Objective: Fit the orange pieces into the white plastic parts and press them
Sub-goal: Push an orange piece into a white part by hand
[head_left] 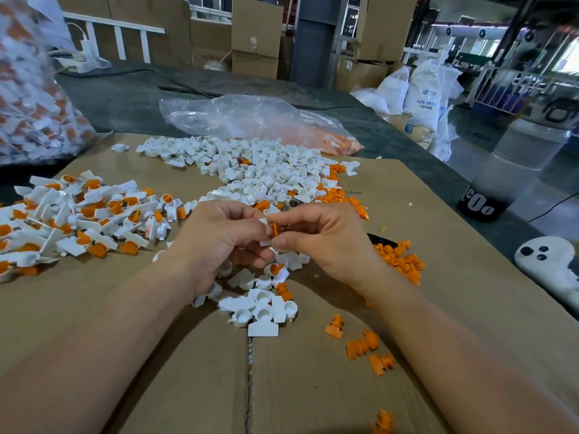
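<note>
Fingers (283, 242) pinch one orange piece (275, 229).

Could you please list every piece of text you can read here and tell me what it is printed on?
"ABS RESIN": on the white sack at the right; its logo and smaller lines are too blurred to read.
Roughly "C0o": large white characters on the dark base of the clear bottle, cut off, uncertain.
Small print on the cardboard sheet: too small to read.
Mark on the brown box: unreadable.

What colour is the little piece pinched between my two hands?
Orange. The piece sits against the white part, shown best in the head view.
</note>
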